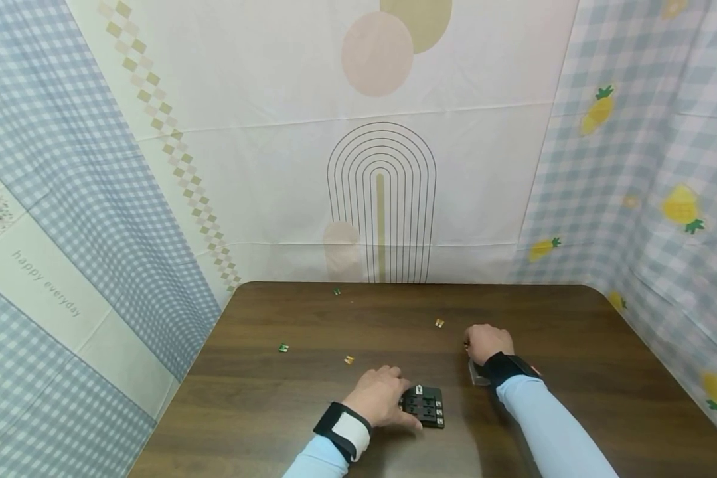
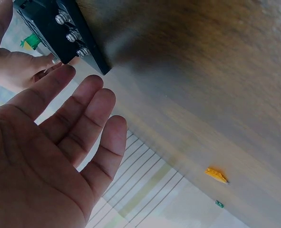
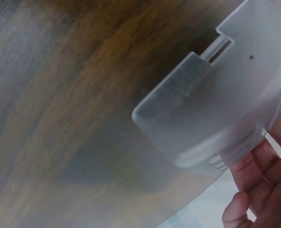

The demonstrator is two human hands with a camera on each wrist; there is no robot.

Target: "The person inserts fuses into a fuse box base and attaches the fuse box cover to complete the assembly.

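Note:
My left hand (image 1: 378, 397) is at the left side of a black fuse block (image 1: 430, 406) on the brown table. Its thumb and index finger spread around the block's edge, the other fingers extended loosely. Silver screw terminals (image 2: 73, 36) line one side of the block in the left wrist view. Farther right, my right hand (image 1: 488, 343) grips a clear plastic cover (image 3: 202, 104) by its far edge. A notch (image 3: 218, 49) is cut into the cover's near edge. From the head view, hand and wrist hide most of the cover.
Small blade fuses lie scattered on the table (image 1: 245, 411): a yellow one (image 1: 349, 360) and a green one (image 1: 283, 347) ahead of the left hand, another yellow one (image 1: 439, 322) and a green one (image 1: 336, 291) farther back. Patterned cloths (image 1: 263, 186) hang behind and beside the table.

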